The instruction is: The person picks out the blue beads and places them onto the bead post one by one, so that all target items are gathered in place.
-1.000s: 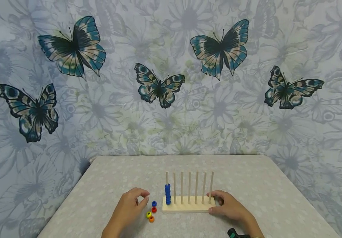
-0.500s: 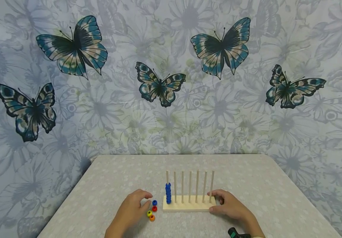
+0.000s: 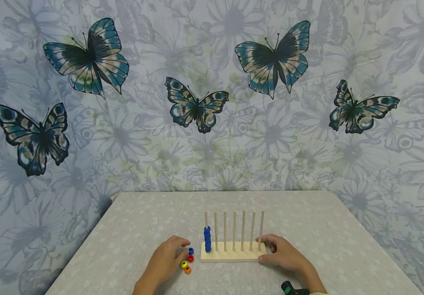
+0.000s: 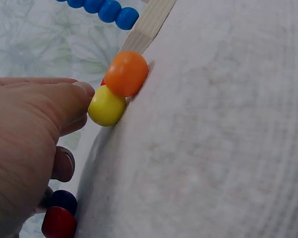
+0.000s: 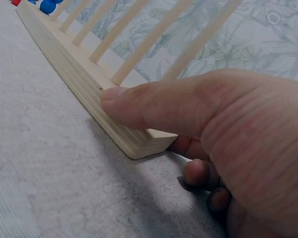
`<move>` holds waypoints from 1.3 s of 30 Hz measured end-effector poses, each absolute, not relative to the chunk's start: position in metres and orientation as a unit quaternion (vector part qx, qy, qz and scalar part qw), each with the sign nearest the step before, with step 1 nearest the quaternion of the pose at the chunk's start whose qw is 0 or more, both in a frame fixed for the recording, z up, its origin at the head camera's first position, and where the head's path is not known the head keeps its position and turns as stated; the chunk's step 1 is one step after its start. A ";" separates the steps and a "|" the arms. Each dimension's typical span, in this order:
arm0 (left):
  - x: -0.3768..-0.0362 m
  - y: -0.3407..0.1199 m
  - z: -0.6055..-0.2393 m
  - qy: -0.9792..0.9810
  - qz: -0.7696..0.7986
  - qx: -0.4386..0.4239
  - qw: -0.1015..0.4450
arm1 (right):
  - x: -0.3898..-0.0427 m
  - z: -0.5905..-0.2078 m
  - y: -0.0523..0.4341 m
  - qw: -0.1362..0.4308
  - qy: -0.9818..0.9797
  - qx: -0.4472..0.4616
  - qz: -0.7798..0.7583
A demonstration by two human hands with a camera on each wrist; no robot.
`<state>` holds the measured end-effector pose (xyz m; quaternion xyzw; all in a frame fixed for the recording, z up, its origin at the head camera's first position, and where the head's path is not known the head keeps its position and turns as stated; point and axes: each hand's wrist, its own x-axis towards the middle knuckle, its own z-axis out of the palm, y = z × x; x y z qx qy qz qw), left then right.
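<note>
A wooden bead abacus (image 3: 234, 254) stands upright on the table, its leftmost rod threaded with a stack of blue beads (image 3: 207, 239). My right hand (image 3: 283, 253) grips the right end of its base, thumb (image 5: 149, 104) across the front and fingers behind. Left of the base my left hand (image 3: 165, 258) reaches over loose beads, thumb and index finger apart, the tips right at a blue bead (image 3: 191, 250). Close by lie a red bead (image 3: 190, 258), a yellow bead (image 3: 184, 264) and an orange bead (image 3: 188, 270). Under the palm, the left wrist view shows another red bead (image 4: 59, 222) and a dark blue bead (image 4: 64, 200).
Several bare rods (image 3: 234, 231) rise from the base. A light patterned cloth covers the table (image 3: 160, 213), which ends at a butterfly-papered wall (image 3: 212, 164). A black object with a green patch (image 3: 289, 288) shows near my right forearm, at the bottom edge.
My left hand has moved a little right, bringing its fingertips from beside the blue bead up to it. The right hand keeps its hold on the base.
</note>
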<state>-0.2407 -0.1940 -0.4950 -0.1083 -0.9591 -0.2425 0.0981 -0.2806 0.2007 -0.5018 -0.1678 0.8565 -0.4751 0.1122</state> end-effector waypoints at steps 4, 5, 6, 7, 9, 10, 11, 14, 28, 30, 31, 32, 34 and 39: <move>-0.242 -0.194 -0.495 -0.964 -0.227 -0.110 0.089 | -0.280 -0.500 0.200 0.112 0.859 -0.168 -0.470; -0.242 -0.194 -0.495 -0.964 -0.225 -0.110 0.086 | -0.280 -0.499 0.199 0.111 0.860 -0.168 -0.469; -0.242 -0.194 -0.495 -0.965 -0.222 -0.111 0.084 | -0.279 -0.499 0.199 0.111 0.860 -0.167 -0.469; -0.242 -0.194 -0.495 -0.965 -0.220 -0.112 0.082 | -0.279 -0.499 0.199 0.111 0.861 -0.167 -0.468; -0.241 -0.193 -0.494 -0.967 -0.216 -0.113 0.080 | -0.278 -0.497 0.199 0.112 0.861 -0.166 -0.468; -0.241 -0.193 -0.495 -0.967 -0.214 -0.115 0.080 | -0.277 -0.498 0.199 0.111 0.862 -0.165 -0.467; -0.241 -0.193 -0.496 -0.967 -0.210 -0.117 0.081 | -0.277 -0.498 0.199 0.111 0.861 -0.165 -0.468; -0.243 -0.193 -0.500 -0.968 -0.201 -0.124 0.084 | -0.276 -0.498 0.200 0.112 0.861 -0.163 -0.469; -0.243 -0.198 -0.502 -0.962 -0.208 -0.149 0.099 | -0.279 -0.503 0.200 0.120 0.860 -0.162 -0.469; -0.243 -0.198 -0.502 -0.961 -0.209 -0.151 0.100 | -0.279 -0.503 0.199 0.120 0.860 -0.162 -0.470; -0.242 -0.198 -0.502 -0.961 -0.209 -0.151 0.101 | -0.279 -0.503 0.199 0.120 0.860 -0.162 -0.470; -0.242 -0.198 -0.502 -0.961 -0.209 -0.151 0.102 | -0.279 -0.503 0.199 0.119 0.860 -0.162 -0.469; -0.242 -0.198 -0.502 -0.961 -0.207 -0.151 0.102 | -0.278 -0.503 0.199 0.119 0.860 -0.163 -0.469; -0.242 -0.197 -0.501 -0.963 -0.201 -0.150 0.101 | -0.278 -0.502 0.199 0.118 0.858 -0.163 -0.472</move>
